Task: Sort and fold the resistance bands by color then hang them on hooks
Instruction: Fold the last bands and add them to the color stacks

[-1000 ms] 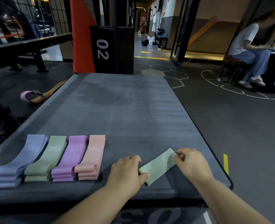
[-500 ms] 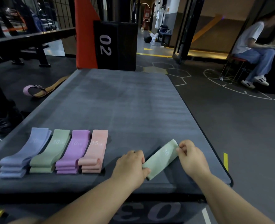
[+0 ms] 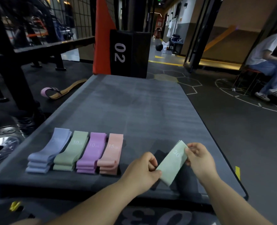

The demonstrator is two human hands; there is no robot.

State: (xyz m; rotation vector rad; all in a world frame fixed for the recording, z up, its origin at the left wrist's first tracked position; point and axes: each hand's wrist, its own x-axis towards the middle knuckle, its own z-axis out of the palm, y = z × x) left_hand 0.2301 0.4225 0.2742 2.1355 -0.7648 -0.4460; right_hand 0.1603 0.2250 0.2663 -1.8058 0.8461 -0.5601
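Observation:
A light green band (image 3: 172,162) marked 30 is stretched flat between both hands, lifted a little above the grey mat (image 3: 150,111). My left hand (image 3: 142,169) pinches its near end and my right hand (image 3: 199,158) pinches its far end. To the left, four piles of folded bands lie side by side on the mat: blue (image 3: 50,151), green (image 3: 71,151), purple (image 3: 90,153) and pink (image 3: 110,155).
A black pad marked 02 (image 3: 128,54) and an orange pad (image 3: 102,43) stand behind the mat. A strap with a pink loop (image 3: 61,91) lies on the floor at left. A person sits on a stool (image 3: 267,62) at far right. A weight plate (image 3: 1,145) lies at left.
Both hands have raised the green band off the mat and tilted it more upright. The four piles have not moved.

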